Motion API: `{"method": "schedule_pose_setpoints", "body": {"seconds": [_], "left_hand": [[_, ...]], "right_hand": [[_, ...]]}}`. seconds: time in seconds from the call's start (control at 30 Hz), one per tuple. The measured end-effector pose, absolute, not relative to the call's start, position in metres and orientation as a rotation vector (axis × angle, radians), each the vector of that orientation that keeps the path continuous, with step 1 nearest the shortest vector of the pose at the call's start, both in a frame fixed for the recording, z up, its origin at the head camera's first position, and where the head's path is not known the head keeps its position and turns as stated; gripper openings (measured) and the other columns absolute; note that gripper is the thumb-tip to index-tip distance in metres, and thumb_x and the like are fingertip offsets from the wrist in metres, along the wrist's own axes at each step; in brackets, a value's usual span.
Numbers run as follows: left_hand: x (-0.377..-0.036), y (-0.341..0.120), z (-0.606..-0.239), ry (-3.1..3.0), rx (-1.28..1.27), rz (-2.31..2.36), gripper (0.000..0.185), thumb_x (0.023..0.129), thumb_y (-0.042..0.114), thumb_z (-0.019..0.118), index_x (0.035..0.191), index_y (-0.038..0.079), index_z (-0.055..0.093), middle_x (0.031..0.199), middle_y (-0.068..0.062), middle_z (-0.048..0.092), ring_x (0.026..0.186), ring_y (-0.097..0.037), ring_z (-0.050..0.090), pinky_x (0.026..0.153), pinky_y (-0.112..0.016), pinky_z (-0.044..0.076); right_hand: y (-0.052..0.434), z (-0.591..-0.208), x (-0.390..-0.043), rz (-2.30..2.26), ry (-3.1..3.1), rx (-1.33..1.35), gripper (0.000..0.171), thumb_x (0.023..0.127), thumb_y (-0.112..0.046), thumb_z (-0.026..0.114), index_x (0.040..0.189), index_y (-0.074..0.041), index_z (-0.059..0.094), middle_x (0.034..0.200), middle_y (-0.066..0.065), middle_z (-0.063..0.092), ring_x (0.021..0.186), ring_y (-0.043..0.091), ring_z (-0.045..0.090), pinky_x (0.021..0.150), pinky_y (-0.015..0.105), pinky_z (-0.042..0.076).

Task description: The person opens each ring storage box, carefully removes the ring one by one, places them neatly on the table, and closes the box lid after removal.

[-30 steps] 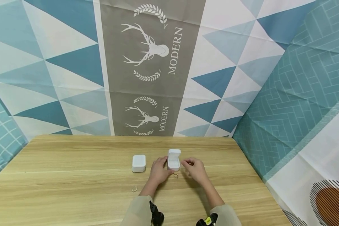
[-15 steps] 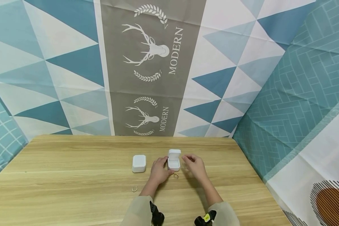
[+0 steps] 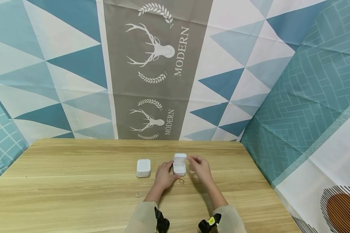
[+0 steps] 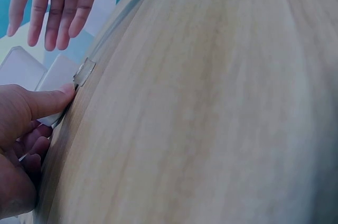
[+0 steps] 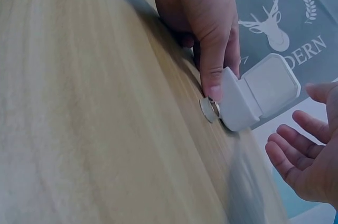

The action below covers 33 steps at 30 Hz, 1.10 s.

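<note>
**Open ring box steadied, ring still on the tabletop**

At lower left of centre in the head view a second ring (image 3: 138, 194) lies alone on the wooden tabletop (image 3: 75, 181), and above it sits a closed white box (image 3: 143, 168), untouched. Moving right, the left hand (image 3: 164, 176) rests against the left side of the open white box (image 3: 179, 165), thumb pressed to its base and the other fingers curled loosely on the wood; it steadies the box rather than wrapping it. The gold ring (image 3: 181, 181) lies flat on the tabletop just in front of that box, touching or nearly touching its lower edge, right by the thumb tip in the right wrist view (image 5: 209, 109). Further right, the right hand (image 3: 200, 167) hovers beside the raised lid, fingers relaxed and spread, holding nothing. Judging from this, the lid is already up but neither ring is yet inside a box, and the other box is still closed.
</note>
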<state>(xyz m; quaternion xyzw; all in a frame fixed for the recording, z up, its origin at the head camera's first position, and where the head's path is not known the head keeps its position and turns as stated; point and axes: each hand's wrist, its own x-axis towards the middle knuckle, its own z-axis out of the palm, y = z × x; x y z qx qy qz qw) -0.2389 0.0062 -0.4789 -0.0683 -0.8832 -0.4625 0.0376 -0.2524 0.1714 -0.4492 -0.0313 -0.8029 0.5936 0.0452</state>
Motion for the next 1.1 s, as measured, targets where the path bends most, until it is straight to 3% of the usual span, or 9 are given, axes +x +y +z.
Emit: {"method": "schedule_pose_setpoints", "body": {"seconds": [0.23, 0.53, 1.1], "left_hand": [[-0.238, 0.007, -0.482, -2.723, -0.218, -1.409, 0.068, 0.074, 0.019, 0.079, 0.131, -0.003, 0.05, 0.126, -0.019, 0.056, 0.112, -0.034, 0.049, 0.097, -0.049, 0.041], [-0.24, 0.006, -0.481, -2.717, -0.218, -1.411, 0.068, 0.074, 0.019, 0.079, 0.131, -0.003, 0.05, 0.125, -0.019, 0.055, 0.111, -0.035, 0.049, 0.098, -0.049, 0.04], [-0.241, 0.005, -0.48, -2.728, -0.232, -1.399, 0.068, 0.074, 0.019, 0.078, 0.132, -0.004, 0.049, 0.127, -0.019, 0.055, 0.112, -0.035, 0.048, 0.098, -0.049, 0.04]], "right_hand": [[0.166, -0.449, -0.258, 1.835, -2.407, -0.121, 0.036, 0.091, -0.028, 0.06, 0.112, 0.0, 0.063, 0.108, 0.016, 0.065, 0.101, 0.033, 0.061, 0.082, 0.042, 0.054], [0.159, -0.444, -0.263, 1.866, -2.414, -0.062, 0.044, 0.089, -0.035, 0.062, 0.115, 0.0, 0.062, 0.11, 0.017, 0.064, 0.103, 0.033, 0.06, 0.083, 0.044, 0.053], [0.152, -0.444, -0.269, 1.856, -2.464, -0.031, 0.046, 0.09, -0.033, 0.061, 0.12, 0.002, 0.059, 0.112, 0.017, 0.063, 0.103, 0.03, 0.059, 0.083, 0.042, 0.053]]}}
